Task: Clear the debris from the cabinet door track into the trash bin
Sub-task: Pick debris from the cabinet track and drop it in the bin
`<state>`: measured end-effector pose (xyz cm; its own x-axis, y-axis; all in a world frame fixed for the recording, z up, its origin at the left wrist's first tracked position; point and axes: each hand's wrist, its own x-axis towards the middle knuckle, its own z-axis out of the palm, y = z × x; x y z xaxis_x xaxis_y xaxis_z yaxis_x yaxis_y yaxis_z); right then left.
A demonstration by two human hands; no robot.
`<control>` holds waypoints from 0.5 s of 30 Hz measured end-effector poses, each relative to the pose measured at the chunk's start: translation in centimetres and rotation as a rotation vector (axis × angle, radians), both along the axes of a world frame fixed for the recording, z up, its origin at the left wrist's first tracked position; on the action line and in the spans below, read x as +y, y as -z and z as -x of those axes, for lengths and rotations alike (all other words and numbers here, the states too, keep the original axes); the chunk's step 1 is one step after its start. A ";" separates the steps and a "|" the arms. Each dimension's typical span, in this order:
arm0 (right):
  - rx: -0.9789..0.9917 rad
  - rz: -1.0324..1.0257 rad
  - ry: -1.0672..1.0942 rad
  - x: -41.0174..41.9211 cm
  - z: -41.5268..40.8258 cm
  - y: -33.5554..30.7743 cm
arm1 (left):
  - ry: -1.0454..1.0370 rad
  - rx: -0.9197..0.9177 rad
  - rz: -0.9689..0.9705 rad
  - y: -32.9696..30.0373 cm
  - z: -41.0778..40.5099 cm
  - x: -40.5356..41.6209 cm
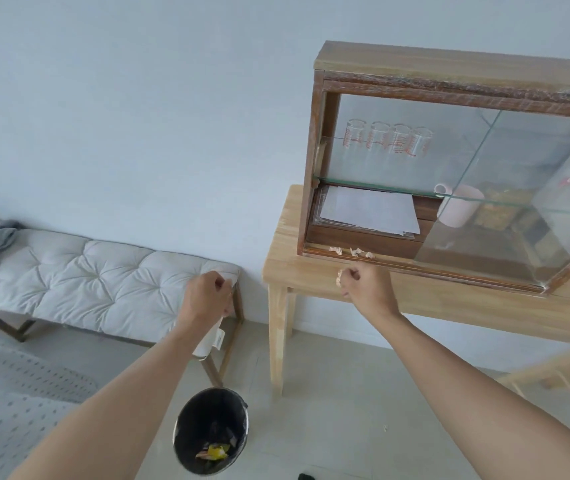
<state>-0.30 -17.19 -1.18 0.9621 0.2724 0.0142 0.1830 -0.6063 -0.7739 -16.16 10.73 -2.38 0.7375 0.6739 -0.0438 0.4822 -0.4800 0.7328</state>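
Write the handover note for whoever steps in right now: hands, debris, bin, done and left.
Right hand: closed on a crumpled paper scrap, just below the cabinet track.
Left hand: gripping a white cloth, over the bench end.
Debris: three paper bits lie in the track's left stretch.
Trash bin: on the floor below the hands, some rubbish inside.
Done: one scrap lifted.
Left: drop it in the bin, then clear the remaining bits.

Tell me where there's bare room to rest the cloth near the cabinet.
The wooden table has a bare strip in front of the cabinet, between the door track and the table's front edge, beyond the right hand. The track itself holds paper scraps. The bench cushion past the left hand is also bare.
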 end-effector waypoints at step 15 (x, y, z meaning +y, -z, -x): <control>0.183 0.051 -0.467 15.3 10.5 10.6 | -0.237 0.138 0.147 10.9 11.4 4.2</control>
<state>-10.78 -1.93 -11.77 0.7225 0.6707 -0.1676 0.3083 -0.5296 -0.7902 -27.59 14.92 -13.27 0.5410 0.8054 -0.2422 0.6677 -0.2363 0.7059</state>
